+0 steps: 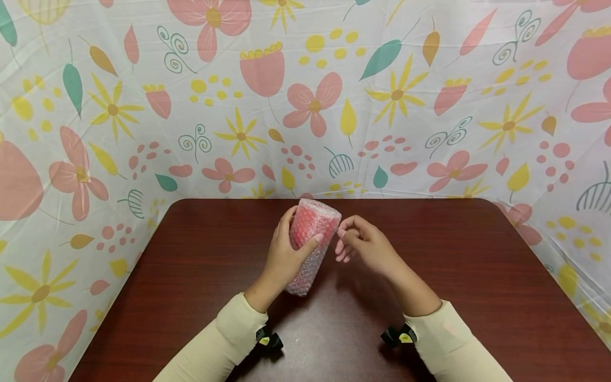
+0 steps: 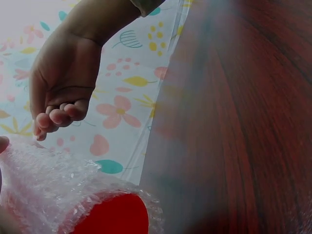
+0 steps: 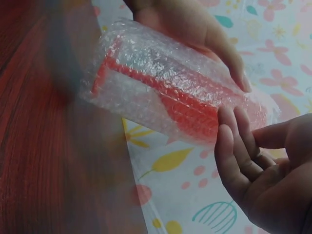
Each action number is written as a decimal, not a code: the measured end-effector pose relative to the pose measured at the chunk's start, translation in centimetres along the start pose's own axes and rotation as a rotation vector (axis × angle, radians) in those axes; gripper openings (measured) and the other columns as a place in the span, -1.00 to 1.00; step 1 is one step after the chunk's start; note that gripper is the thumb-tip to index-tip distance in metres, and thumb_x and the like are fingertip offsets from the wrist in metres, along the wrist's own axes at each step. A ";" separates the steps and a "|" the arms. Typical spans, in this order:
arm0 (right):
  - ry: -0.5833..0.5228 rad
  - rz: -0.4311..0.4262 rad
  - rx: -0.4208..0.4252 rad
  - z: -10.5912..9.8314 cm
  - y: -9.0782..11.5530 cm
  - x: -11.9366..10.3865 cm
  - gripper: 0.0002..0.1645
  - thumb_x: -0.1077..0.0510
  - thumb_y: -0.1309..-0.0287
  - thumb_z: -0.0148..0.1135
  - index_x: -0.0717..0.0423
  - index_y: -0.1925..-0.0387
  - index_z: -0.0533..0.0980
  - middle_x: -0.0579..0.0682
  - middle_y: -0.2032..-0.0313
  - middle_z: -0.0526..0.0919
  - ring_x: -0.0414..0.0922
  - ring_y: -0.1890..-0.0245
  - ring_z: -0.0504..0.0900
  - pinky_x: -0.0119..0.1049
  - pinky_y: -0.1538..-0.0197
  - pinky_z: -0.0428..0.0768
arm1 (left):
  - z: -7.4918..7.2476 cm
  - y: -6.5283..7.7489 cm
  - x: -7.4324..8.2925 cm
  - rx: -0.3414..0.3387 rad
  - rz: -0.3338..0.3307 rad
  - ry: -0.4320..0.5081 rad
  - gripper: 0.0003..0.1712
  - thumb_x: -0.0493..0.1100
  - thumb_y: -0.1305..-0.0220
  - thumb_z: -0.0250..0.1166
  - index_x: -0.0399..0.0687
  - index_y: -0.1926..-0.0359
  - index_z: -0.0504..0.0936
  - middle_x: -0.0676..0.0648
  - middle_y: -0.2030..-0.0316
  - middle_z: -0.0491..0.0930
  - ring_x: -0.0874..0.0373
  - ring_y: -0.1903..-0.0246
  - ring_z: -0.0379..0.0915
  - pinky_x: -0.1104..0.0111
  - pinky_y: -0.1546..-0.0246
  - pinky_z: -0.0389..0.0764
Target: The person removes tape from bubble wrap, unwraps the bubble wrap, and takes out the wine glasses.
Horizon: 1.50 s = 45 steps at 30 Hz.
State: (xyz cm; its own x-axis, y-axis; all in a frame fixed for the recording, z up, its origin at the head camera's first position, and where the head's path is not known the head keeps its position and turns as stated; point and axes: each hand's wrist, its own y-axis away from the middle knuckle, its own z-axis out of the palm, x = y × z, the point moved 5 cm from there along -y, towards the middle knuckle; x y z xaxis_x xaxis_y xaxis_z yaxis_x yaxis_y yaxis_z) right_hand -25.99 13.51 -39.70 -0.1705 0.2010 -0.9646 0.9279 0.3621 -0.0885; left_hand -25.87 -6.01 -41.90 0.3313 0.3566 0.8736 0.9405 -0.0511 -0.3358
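A tall, roughly cylindrical item in clear bubble wrap point(image 1: 310, 260) is tilted above the table, with red showing through it. My left hand point(image 1: 286, 254) grips it from the left, thumb across the front and fingers behind. At its upper right edge, my right hand point(image 1: 365, 244) brings thumb and index finger together on the bubble wrap, the other fingers loosely bent. What lies between those tips is hidden. A flat red end point(image 2: 117, 214) shows inside the wrap in the left wrist view. In the right wrist view, red edges and a pale part show through the wrapped item point(image 3: 165, 83).
The dark reddish-brown wooden table point(image 1: 191, 297) has rounded far corners. Behind and beside it hangs a white cloth point(image 1: 286, 122) printed with flowers and leaves. Small black devices point(image 1: 270, 339) are worn at both wrists, over cream sleeves.
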 end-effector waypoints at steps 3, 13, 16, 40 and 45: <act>-0.017 -0.011 -0.021 0.0 0.1 -0.2 -0.78 0.20 -0.52 -0.03 0.35 0.05 0.34 0.21 0.47 0.62 0.03 0.51 0.72 -0.02 0.35 0.72 | 0.0 0.0 0.0 -0.001 -0.005 -0.002 -0.02 0.27 -0.19 0.41 0.25 -0.52 0.15 0.02 -0.40 0.30 0.04 -0.34 0.30 -0.05 -0.31 0.42; -0.097 -0.017 -0.039 -0.1 0.1 -0.1 -0.80 0.28 -0.46 -0.05 0.41 0.06 0.33 0.13 0.49 0.58 -0.01 0.49 0.72 0.02 0.29 0.73 | 0.1 -0.1 0.0 0.001 -0.016 -0.001 -0.03 0.27 -0.16 0.44 0.26 -0.50 0.18 0.05 -0.39 0.32 0.06 -0.31 0.33 -0.02 -0.28 0.45; -0.108 -0.009 -0.040 -0.2 0.1 0.0 -0.78 0.29 -0.45 0.00 0.44 0.06 0.32 0.12 0.48 0.57 0.00 0.47 0.73 0.00 0.27 0.73 | 0.1 0.0 0.0 -0.004 -0.020 0.002 -0.04 0.28 -0.15 0.44 0.31 -0.49 0.19 0.05 -0.38 0.32 0.06 -0.31 0.33 -0.03 -0.28 0.45; -0.046 0.003 0.002 0.1 -0.2 0.3 -0.77 0.27 -0.51 -0.03 0.44 0.02 0.34 0.38 0.26 0.68 0.05 0.28 0.77 -0.02 0.13 0.74 | 0.6 0.2 -0.3 -0.101 -0.051 -0.024 0.07 0.31 -0.13 0.45 0.54 -0.53 0.02 -0.04 -0.35 0.29 0.00 -0.25 0.38 -0.03 -0.24 0.48; -0.008 0.003 0.006 0.1 -0.1 0.3 -0.77 0.27 -0.53 -0.06 0.43 -0.01 0.35 0.38 0.24 0.69 0.02 0.26 0.77 -0.04 0.11 0.74 | 0.5 0.1 -0.2 -0.070 -0.026 -0.025 0.06 0.22 -0.12 0.49 0.49 -0.53 0.06 -0.04 -0.35 0.33 -0.01 -0.25 0.40 -0.03 -0.22 0.49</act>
State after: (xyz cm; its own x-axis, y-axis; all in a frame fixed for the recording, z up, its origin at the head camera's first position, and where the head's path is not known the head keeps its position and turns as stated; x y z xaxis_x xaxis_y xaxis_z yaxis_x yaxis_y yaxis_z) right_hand -26.15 13.45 -39.96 -0.1648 0.1944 -0.9670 0.9303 0.3565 -0.0869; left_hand -25.91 -5.62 -42.28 0.3054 0.3821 0.8722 0.9521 -0.1060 -0.2869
